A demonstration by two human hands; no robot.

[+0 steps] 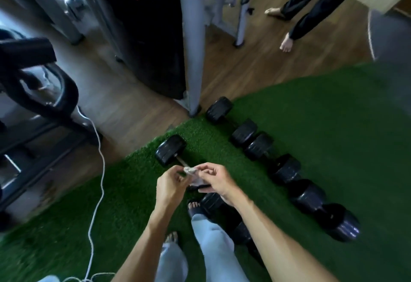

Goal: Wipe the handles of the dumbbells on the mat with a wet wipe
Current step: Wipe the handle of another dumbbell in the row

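Observation:
Several black dumbbells lie on the green turf mat [311,126]. One dumbbell [170,150] lies just beyond my hands, its metal handle partly hidden behind them. A row of dumbbells [284,168] runs diagonally to the right. My left hand [170,187] and my right hand [216,180] are held together above the mat, both pinching a crumpled white wet wipe [191,173] between them. My right hand also seems to hold a dark flat packet under the wipe.
My feet in dark sandals [195,207] stand on the mat beside another dumbbell [222,210]. A white cord [100,170] trails across the left. A grey post [192,41] and gym machines stand behind. Another person's bare feet [285,44] are at the back right.

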